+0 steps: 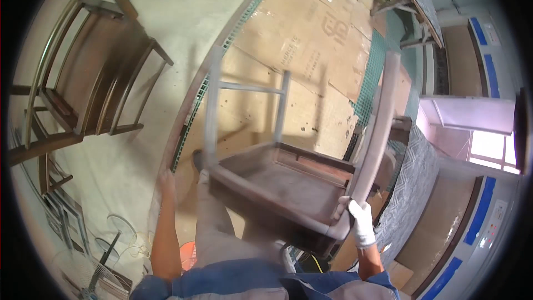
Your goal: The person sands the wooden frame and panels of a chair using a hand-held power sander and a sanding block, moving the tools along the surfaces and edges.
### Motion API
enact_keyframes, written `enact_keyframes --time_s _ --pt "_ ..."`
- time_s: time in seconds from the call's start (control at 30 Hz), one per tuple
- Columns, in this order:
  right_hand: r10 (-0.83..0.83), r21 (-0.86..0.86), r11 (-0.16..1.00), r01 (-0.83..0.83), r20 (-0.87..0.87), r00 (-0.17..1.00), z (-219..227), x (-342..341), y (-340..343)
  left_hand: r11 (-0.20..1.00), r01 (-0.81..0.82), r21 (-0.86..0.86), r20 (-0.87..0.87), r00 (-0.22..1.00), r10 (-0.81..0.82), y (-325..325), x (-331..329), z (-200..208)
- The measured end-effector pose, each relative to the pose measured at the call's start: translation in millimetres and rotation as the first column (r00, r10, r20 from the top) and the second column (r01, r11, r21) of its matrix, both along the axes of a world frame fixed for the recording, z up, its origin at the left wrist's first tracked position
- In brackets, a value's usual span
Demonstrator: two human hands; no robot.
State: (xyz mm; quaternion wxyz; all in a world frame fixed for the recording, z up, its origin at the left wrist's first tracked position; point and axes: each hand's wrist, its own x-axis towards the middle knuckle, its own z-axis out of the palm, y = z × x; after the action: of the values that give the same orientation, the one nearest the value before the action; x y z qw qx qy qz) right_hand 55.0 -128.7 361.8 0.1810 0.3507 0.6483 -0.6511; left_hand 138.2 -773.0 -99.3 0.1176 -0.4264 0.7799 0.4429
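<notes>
A brown wooden chair frame (288,189) is tilted in front of my legs, blurred by motion. Its greyish legs (211,111) point up and away from me, and a long curved rail (383,128) rises on its right side. My right hand (360,219), in a white glove, grips the frame at its near right corner, where that rail meets the seat. Off to the left of the chair is my left hand (166,180), apart from it. Motion smears its fingers, so their pose does not show.
Flattened cardboard (300,28) covers green matting ahead. Another brown wooden chair (94,72) stands at far left, above metal frames and a wire fan guard (83,269). Dark patterned cloth (413,189) and grey cabinets with blue strips (480,211) line the right. An orange basket-like thing (189,254) lies near my legs.
</notes>
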Motion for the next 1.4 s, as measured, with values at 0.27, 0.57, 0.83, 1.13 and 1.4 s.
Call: enact_keyframes --time_s 0.27,0.57,0.83,1.13,1.4 --pt "-0.120 0.006 0.993 0.120 -0.038 0.992 50.8 33.6 -0.4 0.301 -0.156 0.941 0.142 0.988 0.067 41.9 -138.8 85.1" --pt "-0.181 -0.092 0.981 0.169 -0.152 0.972 -103.5 25.2 67.3 0.035 -0.186 0.982 0.188 0.979 -0.078 19.4 -114.4 198.1" --pt "-0.362 -0.008 0.932 0.362 -0.036 0.931 -284.7 20.4 81.6 0.414 -0.180 0.892 0.195 0.981 0.008 94.2 -128.3 297.1" --pt "-0.231 0.317 0.928 0.193 0.084 0.969 -395.8 6.1 59.1 0.523 -0.091 0.847 0.079 0.996 0.046 149.7 -158.1 330.2" --pt "-0.194 0.312 0.943 0.119 0.222 0.956 -442.3 4.2 75.2 0.571 0.015 0.821 0.023 0.998 -0.059 163.3 -163.7 302.9"
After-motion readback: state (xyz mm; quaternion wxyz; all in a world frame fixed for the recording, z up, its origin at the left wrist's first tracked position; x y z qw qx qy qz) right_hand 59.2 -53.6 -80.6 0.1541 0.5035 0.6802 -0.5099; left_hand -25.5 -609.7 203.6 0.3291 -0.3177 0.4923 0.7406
